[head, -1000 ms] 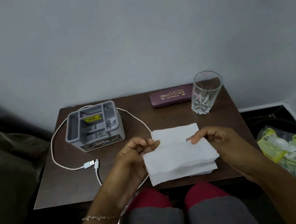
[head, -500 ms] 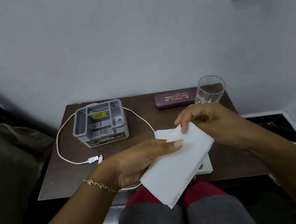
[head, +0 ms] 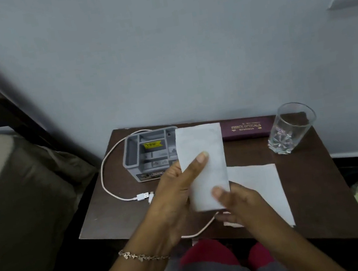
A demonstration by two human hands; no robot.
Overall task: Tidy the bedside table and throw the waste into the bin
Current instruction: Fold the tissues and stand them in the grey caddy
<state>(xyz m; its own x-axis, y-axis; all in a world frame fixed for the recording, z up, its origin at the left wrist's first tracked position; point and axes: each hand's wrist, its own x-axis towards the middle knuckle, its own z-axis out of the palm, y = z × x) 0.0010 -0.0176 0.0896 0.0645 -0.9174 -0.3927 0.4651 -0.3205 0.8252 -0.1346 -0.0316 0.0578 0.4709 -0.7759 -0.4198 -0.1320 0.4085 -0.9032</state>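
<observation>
Organiser (head: 147, 154) and cable (head: 110, 181) partly behind held tissue (head: 204, 166).

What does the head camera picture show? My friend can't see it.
Both hands, left hand and right hand, hold a folded white tissue upright over a brown bedside table. Behind sit a grey organizer, glasses case and empty glass.

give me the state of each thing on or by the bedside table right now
folded tissue: lifted upright, pinched by left hand and right hand
tissue stack: flat on table
glass: upright, looks empty
spectacle case: closed
grey organiser: upright, compartments look empty
usb cable: loose, plug unconnected
</observation>
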